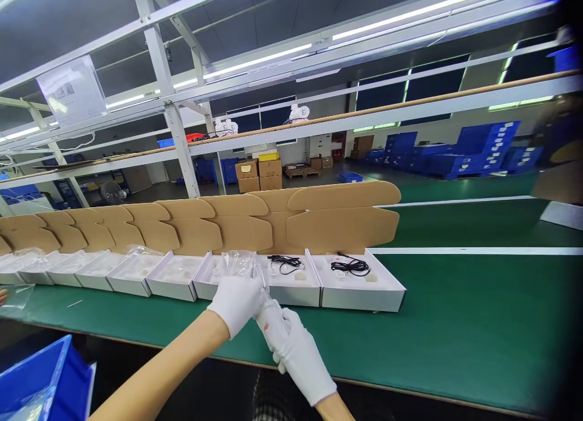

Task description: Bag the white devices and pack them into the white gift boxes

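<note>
Both my hands wear white gloves and meet over the near edge of the green table (455, 324). My left hand (237, 299) is closed on the top of a clear plastic bag (241, 264) that stands up above it. My right hand (296, 348) is closed on the lower end of the same bag, with something small and reddish showing at its fingers. Just behind them runs a row of open white boxes (175, 276) with brown cardboard lids (341, 217) tipped back. The two rightmost boxes hold coiled black cables (350, 265).
A blue plastic bin (40, 378) with clear bags sits at the lower left, below the table edge. A white metal frame (175, 135) with shelves and lights spans overhead. Stacked blue crates (455, 150) and cardboard cartons (259, 173) stand on the floor far behind.
</note>
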`<state>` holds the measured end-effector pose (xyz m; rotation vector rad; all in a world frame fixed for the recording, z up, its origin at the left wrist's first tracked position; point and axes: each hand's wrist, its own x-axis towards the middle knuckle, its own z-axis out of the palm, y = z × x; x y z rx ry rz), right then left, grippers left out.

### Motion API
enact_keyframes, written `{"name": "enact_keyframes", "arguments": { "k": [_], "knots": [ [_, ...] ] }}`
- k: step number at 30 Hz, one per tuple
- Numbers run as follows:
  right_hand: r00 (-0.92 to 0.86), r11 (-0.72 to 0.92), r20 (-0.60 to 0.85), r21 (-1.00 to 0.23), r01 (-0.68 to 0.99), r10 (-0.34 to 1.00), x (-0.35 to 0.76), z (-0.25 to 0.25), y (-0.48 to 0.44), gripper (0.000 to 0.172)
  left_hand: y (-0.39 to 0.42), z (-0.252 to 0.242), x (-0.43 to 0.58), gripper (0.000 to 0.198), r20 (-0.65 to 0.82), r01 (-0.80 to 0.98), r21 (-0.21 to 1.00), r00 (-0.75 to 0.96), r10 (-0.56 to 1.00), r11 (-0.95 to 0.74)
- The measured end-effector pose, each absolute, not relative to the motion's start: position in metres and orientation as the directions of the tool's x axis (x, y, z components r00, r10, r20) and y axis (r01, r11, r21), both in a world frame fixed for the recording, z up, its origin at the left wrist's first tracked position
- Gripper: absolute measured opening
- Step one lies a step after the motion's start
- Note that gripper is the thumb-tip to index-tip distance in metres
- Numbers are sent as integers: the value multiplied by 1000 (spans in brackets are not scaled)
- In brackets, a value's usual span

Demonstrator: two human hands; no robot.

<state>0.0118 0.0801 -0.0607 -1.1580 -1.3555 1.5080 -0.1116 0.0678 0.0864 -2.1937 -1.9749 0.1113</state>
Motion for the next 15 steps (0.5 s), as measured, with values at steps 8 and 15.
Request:
{"name": "enact_keyframes", "arguments": {
  "k": [8, 15],
  "knots": [
    [-457, -302, -162, -919, -252, 875, 21, -46, 95, 79, 44, 36, -126, 21, 345, 911, -323, 366, 864, -257],
    [-519, -312, -72, -866, -392, 852, 38, -44, 86, 62, 47, 0, -127, 23, 715, 855, -319, 500, 489, -409]
  ]
}}
